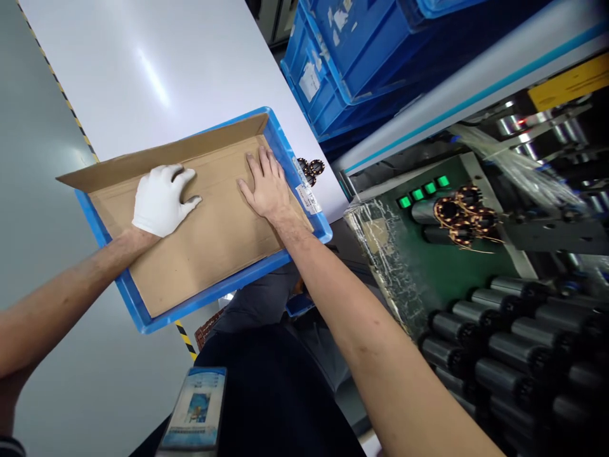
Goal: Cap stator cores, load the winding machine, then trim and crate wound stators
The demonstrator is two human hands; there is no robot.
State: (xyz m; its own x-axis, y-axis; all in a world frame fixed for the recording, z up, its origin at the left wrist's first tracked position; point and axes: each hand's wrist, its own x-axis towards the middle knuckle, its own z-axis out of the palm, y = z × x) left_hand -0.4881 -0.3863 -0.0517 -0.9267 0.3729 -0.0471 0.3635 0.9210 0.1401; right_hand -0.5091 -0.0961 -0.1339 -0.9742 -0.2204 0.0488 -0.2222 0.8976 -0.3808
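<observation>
A blue plastic crate (325, 230) lies tilted at the edge of the white table, with a brown cardboard sheet (214, 235) lining its bottom. Along the far side the cardboard stands up as a flap (181, 152). My left hand (162, 200), in a white glove, rests on the cardboard toward the left end, its fingers apart. Bare and with fingers spread, my right hand (267, 185) presses flat on the cardboard near the crate's right end. Neither hand holds anything. A white label (308, 199) is stuck to the crate's right end.
Beyond the crate stretches the white table (166, 63). Copper-wound motor parts (311, 169) sit just right of the crate. Blue bins (352, 57) are stacked behind. On the right, a green machine bench (413, 254) carries several dark cylinders (514, 355) and more copper windings (464, 216).
</observation>
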